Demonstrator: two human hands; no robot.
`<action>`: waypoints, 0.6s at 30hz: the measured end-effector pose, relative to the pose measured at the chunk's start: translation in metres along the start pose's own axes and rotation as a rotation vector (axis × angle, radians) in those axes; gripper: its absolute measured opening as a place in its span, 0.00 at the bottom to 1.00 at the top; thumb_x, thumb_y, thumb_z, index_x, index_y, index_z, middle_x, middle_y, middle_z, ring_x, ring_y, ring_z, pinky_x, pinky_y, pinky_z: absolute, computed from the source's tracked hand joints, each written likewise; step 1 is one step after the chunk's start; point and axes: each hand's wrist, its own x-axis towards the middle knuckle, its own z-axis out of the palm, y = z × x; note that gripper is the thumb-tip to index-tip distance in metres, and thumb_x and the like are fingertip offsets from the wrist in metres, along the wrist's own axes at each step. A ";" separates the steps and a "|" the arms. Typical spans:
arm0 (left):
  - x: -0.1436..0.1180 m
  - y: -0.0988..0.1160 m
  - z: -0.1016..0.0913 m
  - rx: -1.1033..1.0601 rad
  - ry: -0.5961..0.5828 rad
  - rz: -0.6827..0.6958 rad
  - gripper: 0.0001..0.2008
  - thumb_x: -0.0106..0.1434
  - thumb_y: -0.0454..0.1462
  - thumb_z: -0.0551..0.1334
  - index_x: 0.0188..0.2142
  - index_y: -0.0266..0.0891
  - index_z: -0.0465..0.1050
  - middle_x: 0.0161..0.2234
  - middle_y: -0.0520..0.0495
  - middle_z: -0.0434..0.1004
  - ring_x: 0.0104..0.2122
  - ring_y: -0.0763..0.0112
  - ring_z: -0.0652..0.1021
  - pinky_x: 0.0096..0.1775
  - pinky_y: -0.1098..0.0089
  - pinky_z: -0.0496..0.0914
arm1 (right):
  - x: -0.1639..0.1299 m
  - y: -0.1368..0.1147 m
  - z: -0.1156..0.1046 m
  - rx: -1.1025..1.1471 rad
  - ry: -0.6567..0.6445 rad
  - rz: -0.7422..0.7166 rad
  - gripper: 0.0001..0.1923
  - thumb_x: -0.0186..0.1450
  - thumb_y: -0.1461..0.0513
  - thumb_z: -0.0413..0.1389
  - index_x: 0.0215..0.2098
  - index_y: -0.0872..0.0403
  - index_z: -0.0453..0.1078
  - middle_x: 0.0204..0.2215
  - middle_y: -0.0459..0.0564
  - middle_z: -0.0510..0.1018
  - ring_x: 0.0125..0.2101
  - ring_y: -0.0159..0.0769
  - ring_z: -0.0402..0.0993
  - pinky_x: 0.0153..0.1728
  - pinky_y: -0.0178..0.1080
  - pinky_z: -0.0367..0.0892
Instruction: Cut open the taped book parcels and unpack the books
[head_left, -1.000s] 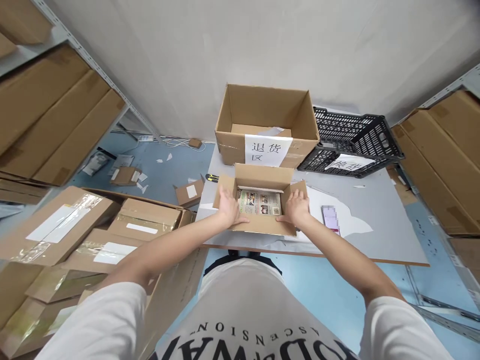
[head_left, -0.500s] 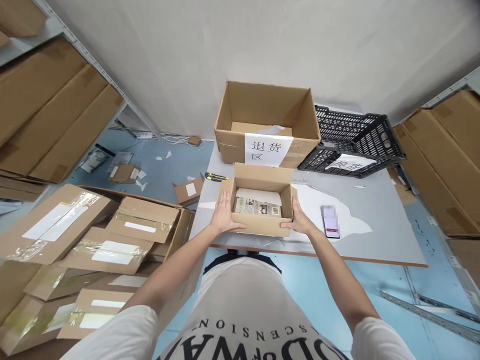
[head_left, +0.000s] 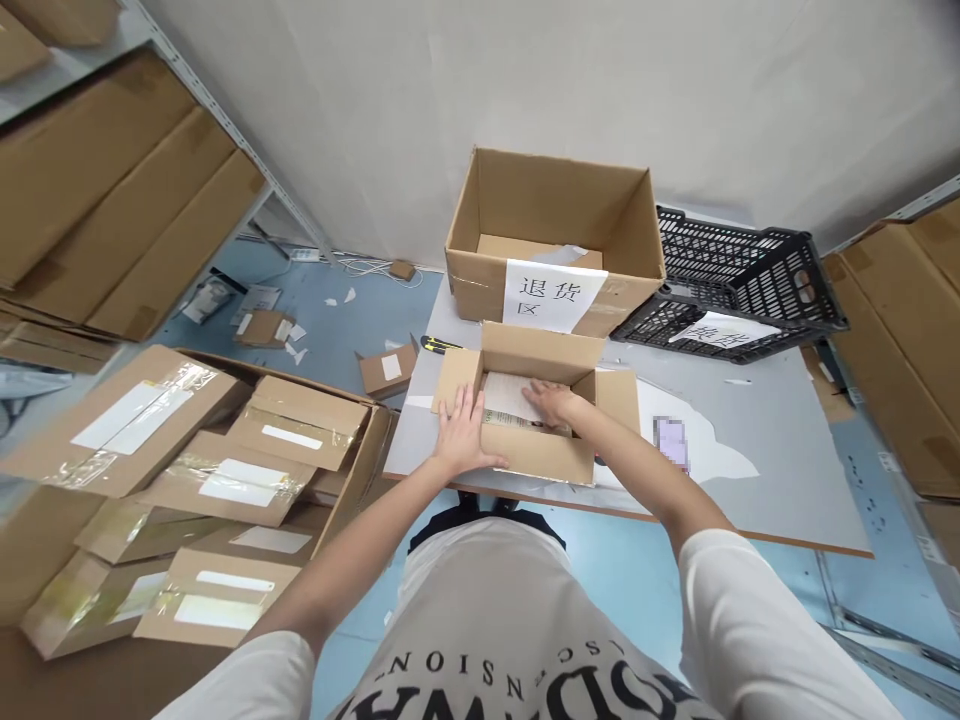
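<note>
left hand (head_left: 466,440) bracing small carton (head_left: 536,455), right hand (head_left: 551,400) inside on booklet (head_left: 510,400)

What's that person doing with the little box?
A person stands at a grey table with a small open cardboard box. The left hand rests on the box's near left corner, and the right hand reaches inside, onto the printed item lying there. Behind it stand a bigger labelled carton and a black crate.

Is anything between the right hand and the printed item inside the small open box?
Nothing visible. The right hand reaches down through the open top of the small box and rests on the printed item inside it. The flaps are folded outward, clear of the opening. The left hand presses on the box's near left corner, outside it.
</note>
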 end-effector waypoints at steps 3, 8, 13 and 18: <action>-0.002 0.004 0.002 0.014 0.000 -0.010 0.63 0.40 0.65 0.59 0.64 0.27 0.40 0.66 0.30 0.33 0.64 0.43 0.37 0.58 0.41 0.39 | 0.025 0.006 0.021 -0.087 -0.170 0.054 0.59 0.48 0.66 0.63 0.66 0.45 0.30 0.66 0.54 0.24 0.65 0.53 0.30 0.57 0.62 0.46; -0.003 0.004 0.004 0.009 -0.005 -0.027 0.64 0.38 0.66 0.59 0.65 0.28 0.41 0.66 0.30 0.32 0.64 0.43 0.36 0.58 0.42 0.39 | 0.048 0.017 0.054 -0.062 -0.193 0.091 0.59 0.48 0.60 0.64 0.66 0.42 0.29 0.65 0.48 0.18 0.64 0.54 0.21 0.54 0.69 0.37; -0.002 0.002 0.004 -0.025 -0.011 -0.041 0.63 0.40 0.65 0.59 0.65 0.29 0.41 0.66 0.32 0.33 0.64 0.44 0.37 0.58 0.43 0.39 | 0.054 0.022 0.072 -0.067 -0.126 0.068 0.60 0.47 0.56 0.64 0.66 0.42 0.28 0.65 0.50 0.19 0.64 0.54 0.19 0.52 0.71 0.38; 0.000 0.004 0.003 -0.042 -0.038 -0.060 0.65 0.36 0.65 0.62 0.65 0.29 0.42 0.66 0.32 0.33 0.64 0.43 0.36 0.59 0.43 0.41 | 0.055 0.014 0.065 -0.198 0.070 0.036 0.52 0.50 0.60 0.63 0.66 0.49 0.40 0.66 0.64 0.37 0.62 0.61 0.44 0.52 0.67 0.49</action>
